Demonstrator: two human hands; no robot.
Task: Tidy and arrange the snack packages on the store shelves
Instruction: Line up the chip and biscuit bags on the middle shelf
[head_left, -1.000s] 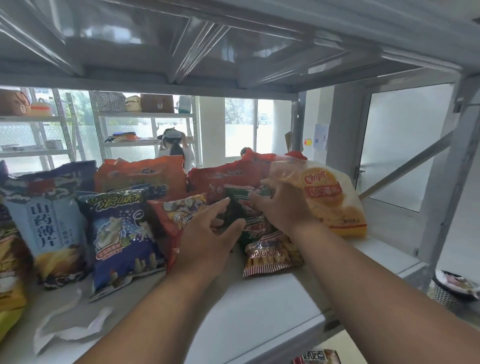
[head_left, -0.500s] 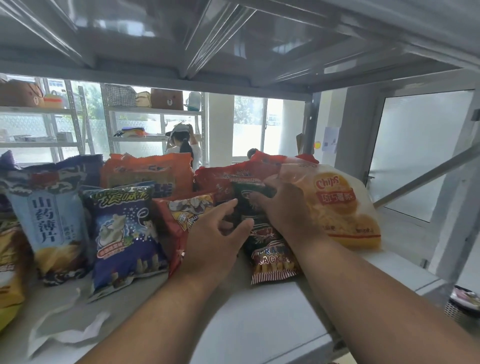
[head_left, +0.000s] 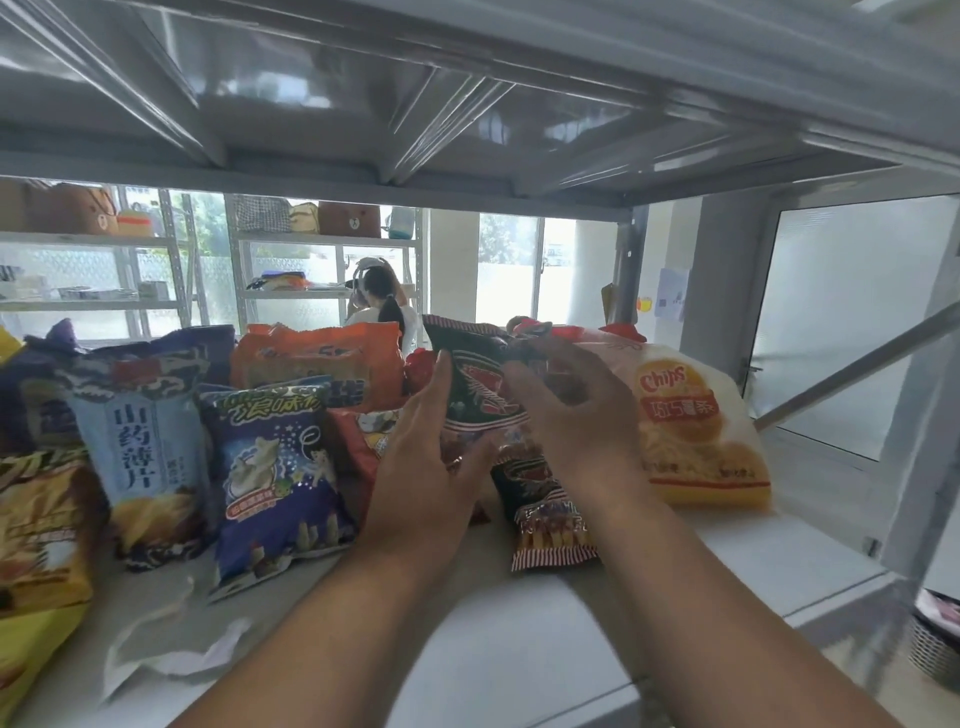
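Now both hands work one dark green-and-red snack bag (head_left: 480, 387), raised upright above the shelf (head_left: 571, 623) near its right end, between the orange bags at the back and the pale Chips bag (head_left: 696, 426). The left hand (head_left: 426, 467) cups its left side with fingers loosely curled, and the right hand (head_left: 576, 415) closes over its right side. The step looks like standing this bag in the row; next it needs setting down upright beside the striped bag (head_left: 550, 525) without toppling its neighbours.

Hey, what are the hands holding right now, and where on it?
Both hands hold the dark green snack bag upright: the left hand at its lower left side, the right hand along its right edge.
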